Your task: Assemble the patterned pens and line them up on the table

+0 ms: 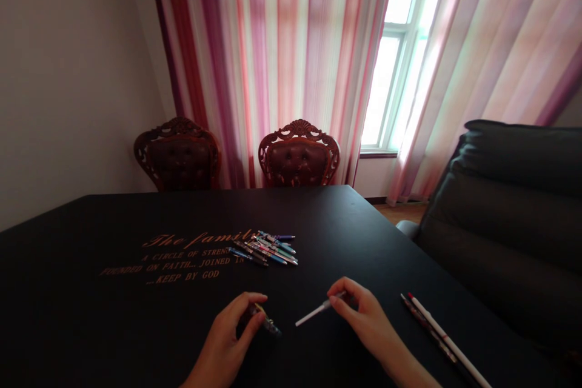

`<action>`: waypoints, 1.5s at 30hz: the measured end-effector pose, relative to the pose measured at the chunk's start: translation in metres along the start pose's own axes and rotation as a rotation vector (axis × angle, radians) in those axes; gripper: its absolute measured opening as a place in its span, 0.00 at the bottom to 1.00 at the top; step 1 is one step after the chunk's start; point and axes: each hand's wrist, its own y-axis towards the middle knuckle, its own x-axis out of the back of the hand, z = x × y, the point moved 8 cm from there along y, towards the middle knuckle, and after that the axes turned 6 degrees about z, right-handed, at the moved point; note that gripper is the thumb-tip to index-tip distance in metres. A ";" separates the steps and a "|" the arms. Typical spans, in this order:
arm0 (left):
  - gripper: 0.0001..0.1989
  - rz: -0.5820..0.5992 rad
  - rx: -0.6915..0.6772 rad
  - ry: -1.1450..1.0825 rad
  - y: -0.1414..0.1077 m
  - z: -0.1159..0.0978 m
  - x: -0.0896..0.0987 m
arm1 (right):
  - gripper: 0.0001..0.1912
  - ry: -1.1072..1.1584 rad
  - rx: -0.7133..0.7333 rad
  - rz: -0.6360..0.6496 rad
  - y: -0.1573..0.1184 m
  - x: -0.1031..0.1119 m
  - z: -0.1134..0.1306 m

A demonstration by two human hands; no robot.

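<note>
The left hand (234,327) pinches a dark patterned pen barrel (271,327) between thumb and forefinger; the right hand (357,309) pinches a slim white pen refill (311,315), its tip angled toward the barrel, apart from it. Two long pens (443,339) lie right of the right hand. Beyond both hands, a pile of pens (268,248) covers part of the black table's (318,218) lettering.

A hand could pass over the table (318,212) right of the pen pile (273,250); the right hand (361,309) blocks nearer.

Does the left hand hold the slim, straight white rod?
No, the right hand holds the slim, straight white rod between thumb and fingers.
</note>
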 end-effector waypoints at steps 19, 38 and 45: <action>0.12 -0.075 0.076 -0.046 0.008 0.022 0.012 | 0.05 -0.284 0.018 0.032 -0.004 -0.008 0.006; 0.05 -0.002 0.052 0.422 0.006 0.009 0.006 | 0.22 -0.444 0.344 0.322 -0.026 -0.078 0.058; 0.19 0.100 -0.263 0.589 -0.007 -0.023 -0.015 | 0.22 -0.472 0.345 0.403 -0.027 -0.081 0.056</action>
